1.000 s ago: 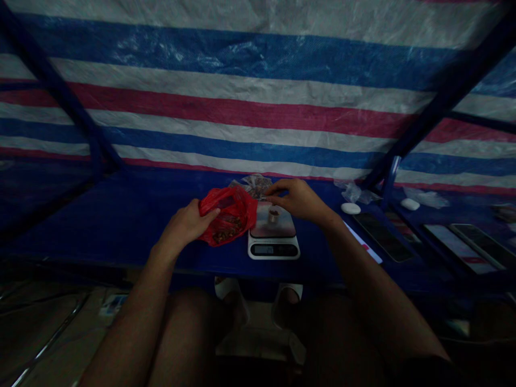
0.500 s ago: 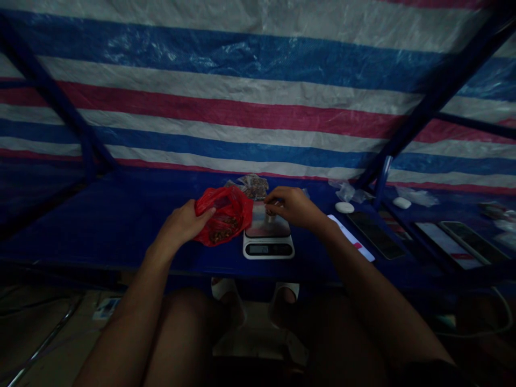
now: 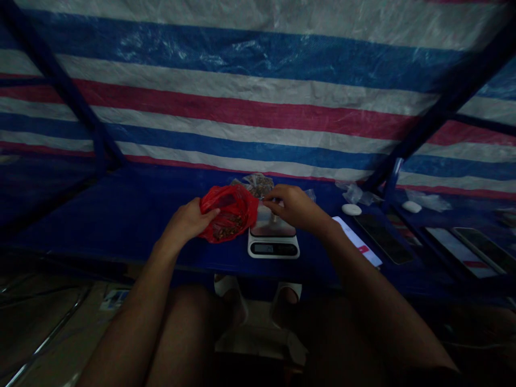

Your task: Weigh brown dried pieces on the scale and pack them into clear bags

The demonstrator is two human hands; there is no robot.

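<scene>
Striped sheeting (wrinkled); blue frame; dim light

1. Dim overall; the near legs sink into shadow.
2. Pale glare flecks the far striped sheet, darker toward the right.
3. The scale has blurry digits.
4. Outer edges look stretched and soft.

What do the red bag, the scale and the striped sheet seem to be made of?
Bag: thin plastic film, slightly glossy, judging by its crinkles and highlights.
Scale: smooth white housing, probably hard plastic; its plate has a dull sheen, perhaps metal, though dim light leaves that open.
Sheet: likely woven plastic tarp, given its shiny creases.
</scene>
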